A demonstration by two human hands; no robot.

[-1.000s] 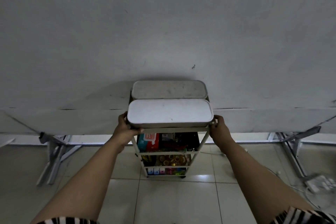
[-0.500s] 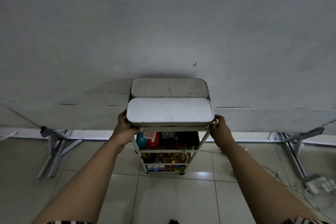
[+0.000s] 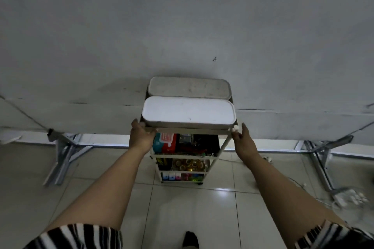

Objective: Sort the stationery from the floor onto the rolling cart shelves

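A white rolling cart (image 3: 224,147) stands against the grey wall. Two white lidded boxes lie on its top, the near box (image 3: 188,112) in front of the far box (image 3: 189,88). My left hand (image 3: 141,137) grips the cart's top left corner, thumb curled over the rail. My right hand (image 3: 241,139) holds the top right corner at the white post cap. The shelves below hold a red and teal packet (image 3: 165,142), dark items, several tape rolls (image 3: 189,163) and small coloured bottles (image 3: 182,176).
Folding metal table legs (image 3: 60,157) stand to the left and more legs (image 3: 321,157) to the right under a grey tabletop. A white power strip (image 3: 348,199) with cables lies on the tiled floor at right. My dark shoe (image 3: 189,239) shows at the bottom.
The cart and both hands sit slightly higher and farther in the view as the camera tilts; both hands keep their hold on the top corners.
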